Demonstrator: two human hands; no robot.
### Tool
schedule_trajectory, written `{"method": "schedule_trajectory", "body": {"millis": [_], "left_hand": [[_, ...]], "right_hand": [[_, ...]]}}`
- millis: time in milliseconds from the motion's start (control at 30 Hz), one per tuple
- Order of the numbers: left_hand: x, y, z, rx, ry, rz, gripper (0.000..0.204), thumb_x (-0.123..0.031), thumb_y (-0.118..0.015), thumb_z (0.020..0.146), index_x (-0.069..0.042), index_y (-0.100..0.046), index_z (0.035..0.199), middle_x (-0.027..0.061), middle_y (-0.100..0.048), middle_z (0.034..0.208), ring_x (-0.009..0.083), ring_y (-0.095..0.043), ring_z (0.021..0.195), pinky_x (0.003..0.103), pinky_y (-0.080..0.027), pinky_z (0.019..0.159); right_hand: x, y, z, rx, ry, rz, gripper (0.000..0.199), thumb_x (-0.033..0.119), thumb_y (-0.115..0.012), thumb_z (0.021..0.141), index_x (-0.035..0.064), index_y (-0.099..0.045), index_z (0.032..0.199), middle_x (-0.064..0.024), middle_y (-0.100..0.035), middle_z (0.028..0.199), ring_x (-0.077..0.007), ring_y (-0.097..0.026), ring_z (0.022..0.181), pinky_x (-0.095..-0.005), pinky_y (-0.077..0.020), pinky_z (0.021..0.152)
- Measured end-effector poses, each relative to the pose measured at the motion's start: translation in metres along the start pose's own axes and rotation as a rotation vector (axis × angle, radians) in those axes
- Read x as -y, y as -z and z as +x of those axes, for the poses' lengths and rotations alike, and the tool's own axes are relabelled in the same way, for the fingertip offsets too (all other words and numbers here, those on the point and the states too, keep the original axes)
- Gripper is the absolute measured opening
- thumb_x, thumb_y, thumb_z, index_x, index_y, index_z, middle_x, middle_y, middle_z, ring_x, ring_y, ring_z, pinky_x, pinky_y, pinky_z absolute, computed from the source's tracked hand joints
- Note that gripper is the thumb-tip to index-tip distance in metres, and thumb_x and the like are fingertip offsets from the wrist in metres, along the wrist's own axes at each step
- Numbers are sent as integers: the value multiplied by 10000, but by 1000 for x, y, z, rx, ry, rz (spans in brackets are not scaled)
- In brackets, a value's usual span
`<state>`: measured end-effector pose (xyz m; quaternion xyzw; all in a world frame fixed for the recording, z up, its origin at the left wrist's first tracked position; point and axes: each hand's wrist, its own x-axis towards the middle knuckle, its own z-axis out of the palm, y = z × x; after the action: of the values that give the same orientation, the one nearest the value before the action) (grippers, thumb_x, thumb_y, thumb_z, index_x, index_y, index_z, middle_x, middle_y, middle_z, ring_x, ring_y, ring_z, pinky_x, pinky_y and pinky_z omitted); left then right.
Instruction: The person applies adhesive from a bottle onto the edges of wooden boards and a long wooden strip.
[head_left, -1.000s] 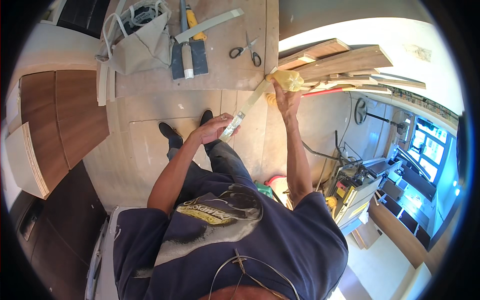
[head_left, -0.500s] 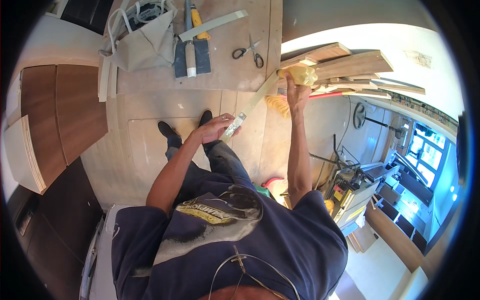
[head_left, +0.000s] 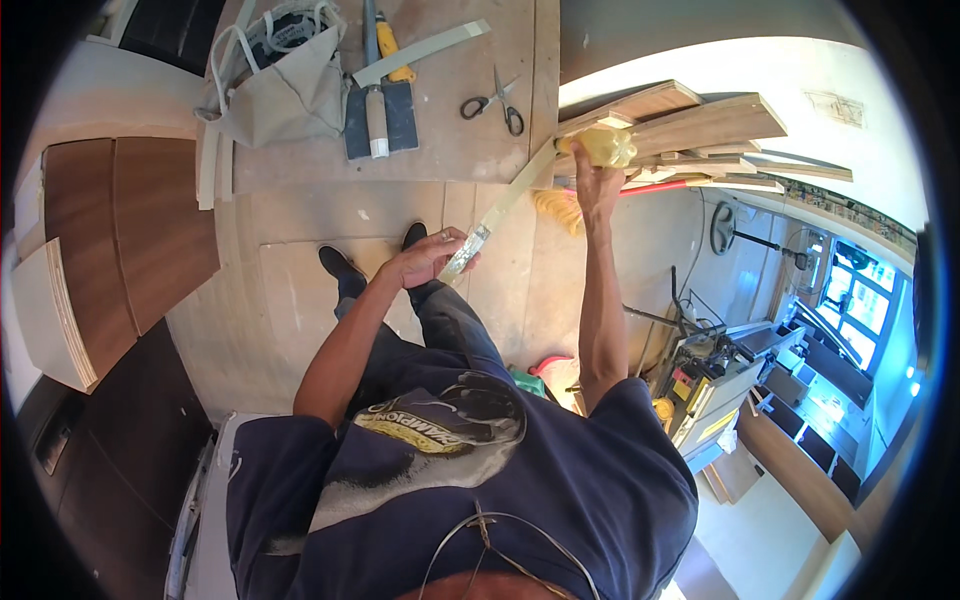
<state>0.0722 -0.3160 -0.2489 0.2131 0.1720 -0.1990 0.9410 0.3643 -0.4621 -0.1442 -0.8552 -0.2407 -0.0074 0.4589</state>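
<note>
Gripping a long pale strip (head_left: 500, 212) at both ends, the hands are well apart: the left hand (head_left: 425, 262) is closed on its near end, and the right hand (head_left: 597, 178) presses a yellow cloth (head_left: 598, 146) on its far end, by the stacked boards (head_left: 690, 125). The strip looks thin, light and bendy, so holding both ends suits it. Scissors (head_left: 494, 101) lie on the plywood floor (head_left: 300, 240).
</note>
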Motion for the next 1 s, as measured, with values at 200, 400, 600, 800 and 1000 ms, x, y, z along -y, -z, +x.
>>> {"method": "schedule_trajectory", "body": {"millis": [200, 400, 600, 800, 1000], "left_hand": [[-1, -4, 0, -30, -5, -5, 219, -233, -588, 1065, -59, -554, 1195, 132, -687, 1168, 213, -672, 1075, 353, -512, 978], [1, -3, -3, -15, -25, 1, 223, -243, -579, 1071, -63, -548, 1198, 126, -686, 1180, 207, -658, 1088, 359, -504, 982], [-4, -7, -7, -34, -18, 15, 227, -260, -579, 1070, -69, -556, 1191, 112, -686, 1177, 204, -644, 1097, 372, -491, 987], [-3, -15, -8, -26, -55, 38, 250, -239, -593, 1058, -50, -562, 1219, 125, -684, 1173, 224, -669, 1051, 393, -526, 964], [-15, -29, -22, 18, -77, 122, 228, -198, -593, 1055, -61, -563, 1234, 148, -675, 1209, 232, -681, 1077, 387, -521, 975]], "right_hand": [[2, -9, -9, -13, -133, 34, 278, 244, -805, 900, 31, -754, 1071, -139, -767, 979, -256, -722, 912, -365, -548, 821], [13, -8, 8, -90, -160, 48, 371, 269, -808, 920, -23, -710, 1126, -110, -738, 1053, -197, -684, 944, -327, -536, 857], [11, -2, -13, -137, -184, 71, 390, 244, -810, 924, -58, -687, 1140, -134, -711, 1085, -226, -677, 994, -345, -563, 880], [-43, 13, -11, -269, -229, 45, 413, 205, -796, 935, -69, -633, 1198, -177, -653, 1193, -242, -664, 1040, -384, -596, 872], [-66, 49, -44, -419, -503, 863, 526, 293, -711, 995, -43, -522, 1352, -184, -586, 1334, -300, -657, 1136, -409, -585, 994]]}}
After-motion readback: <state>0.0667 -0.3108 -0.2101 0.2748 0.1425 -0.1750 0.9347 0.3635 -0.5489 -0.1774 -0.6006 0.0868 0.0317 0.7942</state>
